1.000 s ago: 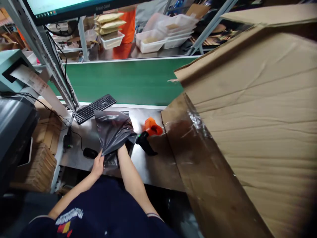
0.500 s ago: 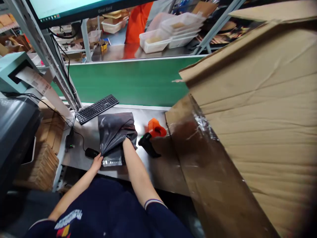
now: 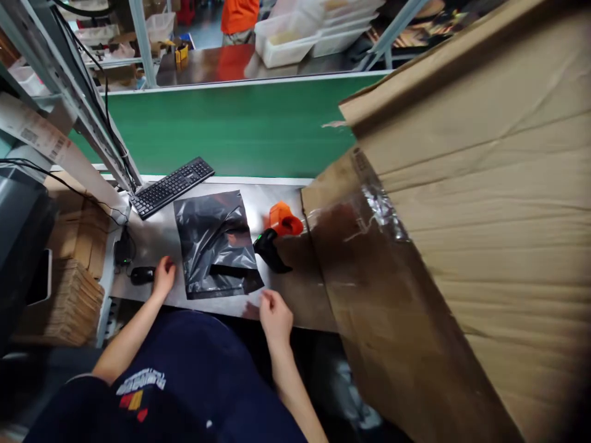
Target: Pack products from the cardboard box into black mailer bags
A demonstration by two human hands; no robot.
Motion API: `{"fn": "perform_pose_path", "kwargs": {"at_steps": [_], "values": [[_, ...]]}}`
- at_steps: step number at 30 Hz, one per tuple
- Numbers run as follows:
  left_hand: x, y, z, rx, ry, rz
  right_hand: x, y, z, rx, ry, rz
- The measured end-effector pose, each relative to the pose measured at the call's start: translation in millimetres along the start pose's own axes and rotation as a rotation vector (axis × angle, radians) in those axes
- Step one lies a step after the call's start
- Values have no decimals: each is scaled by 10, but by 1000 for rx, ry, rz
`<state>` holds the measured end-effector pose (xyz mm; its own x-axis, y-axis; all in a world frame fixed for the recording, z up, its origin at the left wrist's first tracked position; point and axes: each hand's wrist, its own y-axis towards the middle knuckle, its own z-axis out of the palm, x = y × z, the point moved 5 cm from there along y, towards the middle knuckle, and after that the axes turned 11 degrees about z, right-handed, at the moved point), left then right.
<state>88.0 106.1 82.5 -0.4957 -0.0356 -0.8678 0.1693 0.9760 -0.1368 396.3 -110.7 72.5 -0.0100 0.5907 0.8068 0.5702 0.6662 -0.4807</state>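
A dark grey plastic mailer bag (image 3: 213,243) lies flat on the steel table (image 3: 152,249), with a glossy, creased surface and a dark strip near its lower edge. My left hand (image 3: 164,277) rests on the steel just left of the bag, holding nothing, close to a black computer mouse (image 3: 142,275). My right hand (image 3: 276,317) is at the table's front edge, below and right of the bag, and holds nothing. An orange-and-black barcode scanner (image 3: 277,234) lies to the right of the bag.
A black keyboard (image 3: 173,187) sits behind the bag, beside a green conveyor belt (image 3: 221,132). A large cardboard sheet (image 3: 462,215) fills the right side. A printer with a paper label strip (image 3: 37,132) and stacked flat cardboard (image 3: 60,307) are at left.
Both hands have let go of the black bag and moved apart. The bag has dropped from a raised, folded shape to lying flat on the table.
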Motion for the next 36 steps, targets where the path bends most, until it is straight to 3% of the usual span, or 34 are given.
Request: {"fn": "perform_pose_path", "kwargs": {"at_steps": [2, 3, 5, 8, 12, 15, 18, 21, 24, 27, 30, 32, 34, 36], "values": [[-230, 182, 225, 81, 34, 161, 371, 107, -75, -223, -141, -173], [-335, 263, 379, 128, 54, 237, 580, 183, -5, -252, -234, -290], [-478, 395, 687, 240, 202, 380, 868, 366, 254, -147, -468, -474], [-441, 497, 938, 433, 621, 559, 755, 589, 458, 12, -823, -488], [-177, 468, 739, 514, 821, 689, 129, 519, 215, 40, -948, -493], [-76, 312, 612, 507, 811, 721, -77, 415, 28, -65, -872, -588], [-62, 139, 691, 557, 795, 723, 102, 575, -67, -295, -651, -561], [-66, 54, 766, 602, 819, 715, 367, 981, -114, -489, -481, -345], [-101, 18, 727, 576, 840, 727, 464, 1351, -180, -516, -473, -92], [-194, -57, 755, 556, 838, 771, 389, 1460, -324, -466, -538, -19], [-312, -119, 943, 549, 832, 795, 277, 1340, -525, -542, -597, -21], [-347, -99, 1067, 506, 837, 737, 316, 1228, -546, -604, -661, -97], [-318, -51, 1130, 464, 847, 659, 469, 1153, -355, -552, -761, -256], [-245, -2, 1126, 458, 853, 623, 658, 1118, 18, -392, -882, -422]]}}
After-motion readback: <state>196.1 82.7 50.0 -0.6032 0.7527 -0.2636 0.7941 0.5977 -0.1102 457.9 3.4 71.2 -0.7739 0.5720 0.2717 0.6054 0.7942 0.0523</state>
